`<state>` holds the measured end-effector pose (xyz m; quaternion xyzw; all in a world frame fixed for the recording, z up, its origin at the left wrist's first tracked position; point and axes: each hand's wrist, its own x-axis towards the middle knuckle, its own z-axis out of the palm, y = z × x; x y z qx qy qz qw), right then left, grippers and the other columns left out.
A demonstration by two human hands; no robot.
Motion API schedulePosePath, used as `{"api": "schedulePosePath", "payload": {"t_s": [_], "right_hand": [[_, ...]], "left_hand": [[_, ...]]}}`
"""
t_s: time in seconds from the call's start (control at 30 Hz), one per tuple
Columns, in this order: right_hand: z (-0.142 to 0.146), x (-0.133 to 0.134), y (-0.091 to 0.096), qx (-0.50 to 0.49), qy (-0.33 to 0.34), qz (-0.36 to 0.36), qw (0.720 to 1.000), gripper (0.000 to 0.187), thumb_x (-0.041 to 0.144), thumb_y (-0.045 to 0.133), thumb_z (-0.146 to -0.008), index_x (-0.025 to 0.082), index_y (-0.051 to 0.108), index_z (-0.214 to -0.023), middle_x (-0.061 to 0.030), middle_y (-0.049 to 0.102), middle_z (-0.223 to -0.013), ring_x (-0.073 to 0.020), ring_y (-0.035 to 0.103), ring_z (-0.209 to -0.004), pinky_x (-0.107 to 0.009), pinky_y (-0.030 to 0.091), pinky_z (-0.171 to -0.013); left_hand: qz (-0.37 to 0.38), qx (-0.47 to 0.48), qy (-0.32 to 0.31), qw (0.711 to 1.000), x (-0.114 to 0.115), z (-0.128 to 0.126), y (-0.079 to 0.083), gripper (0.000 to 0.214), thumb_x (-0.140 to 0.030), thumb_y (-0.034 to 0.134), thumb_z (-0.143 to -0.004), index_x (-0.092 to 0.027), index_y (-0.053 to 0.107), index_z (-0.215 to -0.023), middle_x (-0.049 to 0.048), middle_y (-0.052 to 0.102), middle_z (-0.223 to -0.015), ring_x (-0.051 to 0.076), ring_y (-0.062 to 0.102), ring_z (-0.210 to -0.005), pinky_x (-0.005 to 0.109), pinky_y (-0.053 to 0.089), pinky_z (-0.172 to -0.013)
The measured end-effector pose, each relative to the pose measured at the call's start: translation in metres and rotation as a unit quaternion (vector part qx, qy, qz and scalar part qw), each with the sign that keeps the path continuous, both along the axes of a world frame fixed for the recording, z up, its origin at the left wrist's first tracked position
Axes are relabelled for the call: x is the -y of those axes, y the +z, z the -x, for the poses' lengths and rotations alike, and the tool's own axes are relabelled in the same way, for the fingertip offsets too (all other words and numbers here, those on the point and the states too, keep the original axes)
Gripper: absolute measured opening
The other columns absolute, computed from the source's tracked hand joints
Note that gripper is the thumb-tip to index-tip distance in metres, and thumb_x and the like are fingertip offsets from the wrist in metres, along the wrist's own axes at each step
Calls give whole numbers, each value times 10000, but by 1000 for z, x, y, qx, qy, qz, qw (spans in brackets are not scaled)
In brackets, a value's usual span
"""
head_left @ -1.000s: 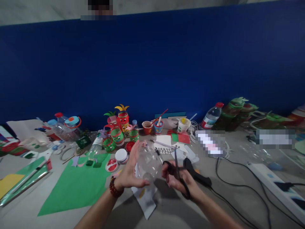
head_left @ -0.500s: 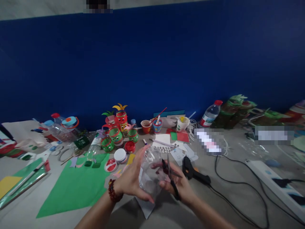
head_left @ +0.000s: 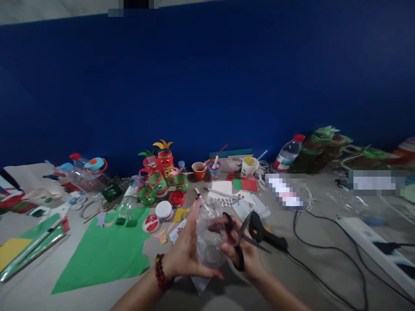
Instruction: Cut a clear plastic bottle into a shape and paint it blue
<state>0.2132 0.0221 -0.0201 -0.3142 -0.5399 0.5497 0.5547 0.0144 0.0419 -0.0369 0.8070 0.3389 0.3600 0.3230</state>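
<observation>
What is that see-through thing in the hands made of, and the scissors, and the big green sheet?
The bottle piece looks like thin clear plastic, glossy: what lies behind shows through it. The scissors seem to have grey metal blades and matte black handles, likely plastic. The green sheet looks like flat matte paper or foam; I cannot tell which.
</observation>
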Motion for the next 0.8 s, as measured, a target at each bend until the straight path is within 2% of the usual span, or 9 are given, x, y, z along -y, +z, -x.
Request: {"api": "schedulePosePath", "payload": {"t_s": [0.07, 0.13, 0.23, 0.37, 0.43, 0.5, 0.6, 0.67, 0.8], "right_hand": [[-3, -2, 6, 25, 0, 2, 1000, 485, 530, 750, -779, 267, 615, -1163, -74, 685, -1027, -224, 658, -871, -373, 548, -861], [-8, -3, 15, 63, 14, -2, 998, 480, 520, 755, -776, 246, 633, -1151, -80, 680, -1007, -213, 646, -840, -354, 547, -841], [-18, -3, 25, 113, 47, -19, 992, 490, 534, 735, -789, 223, 649, -1157, -79, 671, -970, -201, 627, -806, -339, 546, -803], [-34, -2, 32, 213, 49, -60, 974, 518, 499, 730, -801, 198, 636, -1211, -63, 669, -877, -218, 623, -801, -352, 532, -771], [-44, -2, 36, 242, 54, -51, 967, 523, 503, 733, -797, 181, 639, -1199, -71, 676, -870, -220, 627, -785, -354, 530, -753], [-56, -2, 39, 259, 96, -13, 961, 489, 531, 730, -791, 167, 671, -1113, -88, 692, -896, -206, 625, -756, -336, 529, -723], [-71, 1, 38, 257, 220, 81, 937, 484, 593, 723, -766, 152, 688, -963, -100, 710, -916, -213, 658, -795, -314, 533, -713], [-78, 3, 34, 242, 276, 145, 919, 517, 633, 738, -718, 145, 674, -875, -90, 708, -867, -218, 676, -784, -308, 533, -695], [-79, 4, 27, 246, 318, 211, 891, 518, 621, 780, -655, 139, 643, -783, -53, 676, -746, -176, 653, -677, -265, 493, -621]], "left_hand": [[-2, 10, -11, 1000, -2, 4, 0, 1494, -554, 895, -502, -269, -140, -1541, 209, 309, -1548, 474, 407, -1372, 677, 280, -1146], [-8, 23, -24, 999, -5, 8, 3, 1439, -539, 868, -549, -252, -130, -1545, 205, 243, -1583, 468, 339, -1415, 659, 259, -1163], [-26, -3, -38, 999, -10, 13, 12, 1393, -536, 848, -553, -239, -74, -1554, 199, 133, -1621, 489, 217, -1460, 679, 189, -1174], [-28, -25, -63, 997, -13, 19, 17, 1412, -570, 833, -547, -271, -119, -1548, 182, 138, -1626, 501, 194, -1462, 703, 168, -1166], [-21, -33, -59, 997, -12, 24, 16, 1440, -577, 840, -539, -279, -148, -1543, 180, 122, -1632, 501, 182, -1466, 693, 177, -1169], [-16, -45, -51, 998, -10, 30, 16, 1479, -573, 858, -520, -269, -167, -1541, 188, 96, -1638, 500, 155, -1475, 670, 185, -1179], [-22, -61, -55, 996, -9, 38, 20, 1531, -582, 882, -487, -256, -182, -1539, 201, 57, -1645, 497, 125, -1484, 652, 187, -1187], [-28, -70, -73, 995, -10, 42, 25, 1536, -598, 884, -481, -267, -178, -1540, 204, 49, -1648, 498, 141, -1481, 665, 188, -1180], [-40, -71, -96, 992, -11, 41, 31, 1518, -629, 874, -479, -288, -152, -1544, 207, 68, -1646, 499, 204, -1465, 681, 229, -1158]]}}
